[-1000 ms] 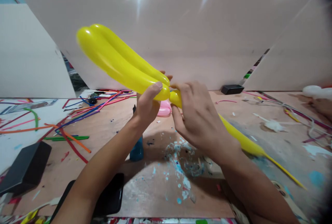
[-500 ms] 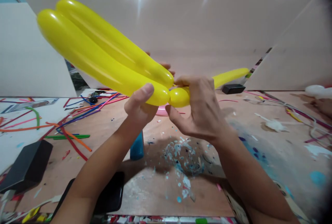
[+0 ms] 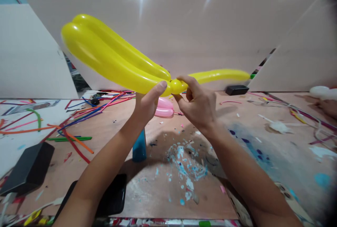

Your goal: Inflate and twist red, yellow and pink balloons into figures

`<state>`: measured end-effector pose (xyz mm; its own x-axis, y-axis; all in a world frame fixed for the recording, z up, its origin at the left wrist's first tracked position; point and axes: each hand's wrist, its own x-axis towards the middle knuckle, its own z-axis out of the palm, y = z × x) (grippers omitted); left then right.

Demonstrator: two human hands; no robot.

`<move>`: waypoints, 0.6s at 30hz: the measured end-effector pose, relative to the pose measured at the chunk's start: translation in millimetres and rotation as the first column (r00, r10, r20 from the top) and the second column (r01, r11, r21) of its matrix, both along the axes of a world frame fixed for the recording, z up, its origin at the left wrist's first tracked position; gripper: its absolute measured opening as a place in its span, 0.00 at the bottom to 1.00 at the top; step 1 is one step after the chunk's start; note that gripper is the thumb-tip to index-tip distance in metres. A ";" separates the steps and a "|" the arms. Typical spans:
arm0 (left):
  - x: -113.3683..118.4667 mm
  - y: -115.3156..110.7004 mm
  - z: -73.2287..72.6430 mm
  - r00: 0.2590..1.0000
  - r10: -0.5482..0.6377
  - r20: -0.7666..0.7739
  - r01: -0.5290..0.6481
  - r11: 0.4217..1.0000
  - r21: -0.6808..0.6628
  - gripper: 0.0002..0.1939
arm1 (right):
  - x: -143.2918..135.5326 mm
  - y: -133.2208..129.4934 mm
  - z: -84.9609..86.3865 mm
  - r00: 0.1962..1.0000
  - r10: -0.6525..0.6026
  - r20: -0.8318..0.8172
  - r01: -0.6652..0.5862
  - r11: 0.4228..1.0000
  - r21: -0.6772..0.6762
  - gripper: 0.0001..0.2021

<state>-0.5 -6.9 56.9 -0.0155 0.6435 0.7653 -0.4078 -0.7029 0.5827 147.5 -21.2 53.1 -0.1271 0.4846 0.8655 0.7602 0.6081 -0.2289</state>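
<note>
My left hand clasps the yellow balloon while my right hand pinches its small bubble, seemingly so the neighbouring twist can't unwind.

- Has a bare left hand
- Has a bare right hand
- Shows left forearm and right forearm uncovered, smooth, tapering toward the hands

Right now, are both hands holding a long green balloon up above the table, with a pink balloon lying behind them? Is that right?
Not quite: the long balloon is yellow, not green, as the head view shows. The left hand and right hand do hold it above the table, with the pink balloon lying behind them.
</note>
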 end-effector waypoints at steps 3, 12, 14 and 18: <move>-2.6 1.4 2.2 0.998 -0.066 0.019 0.067 0.998 -0.007 0.25 | -2.9 -1.5 0.3 0.981 0.184 -0.054 -0.191 0.970 -0.151 0.23; -17.0 1.4 5.3 0.980 -0.196 0.031 0.198 0.978 -0.072 0.24 | -7.7 0.8 5.4 0.545 0.536 -0.645 -0.838 0.342 -0.425 0.20; -16.1 0.7 5.8 0.976 -0.216 0.039 0.219 0.972 -0.091 0.24 | -13.7 5.4 1.3 0.502 0.473 -0.724 -0.853 0.409 -0.324 0.20; -18.4 -1.0 9.1 0.974 -0.222 0.048 0.226 0.967 -0.119 0.23 | -24.1 13.8 -6.1 0.406 0.380 -0.831 -0.847 0.498 -0.185 0.26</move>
